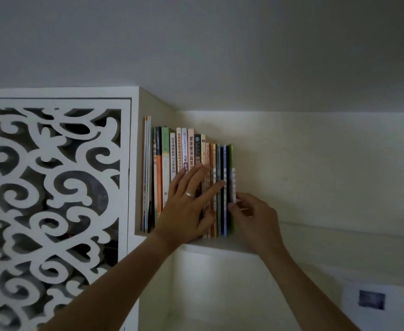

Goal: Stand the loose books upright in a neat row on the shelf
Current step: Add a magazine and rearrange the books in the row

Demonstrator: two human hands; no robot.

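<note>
Several books (180, 151) stand upright in a row on a cream shelf (222, 246), packed against the left side wall. My left hand (189, 206), with a ring on one finger, lies flat with straight fingers pressing on the spines in the middle of the row. A small thin book with a white spine (233, 185) stands at the right end, beside a green book (230, 158). My right hand (253, 216) pinches the lower edge of that small book with thumb and fingertips. The books' lower parts are hidden behind my hands.
A white carved lattice panel (52, 187) fills the left side. The shelf runs on to the right of the row along the cream wall (315, 175). Below it is another recess (215, 283). A dark patch (371, 299) sits on the lower right wall.
</note>
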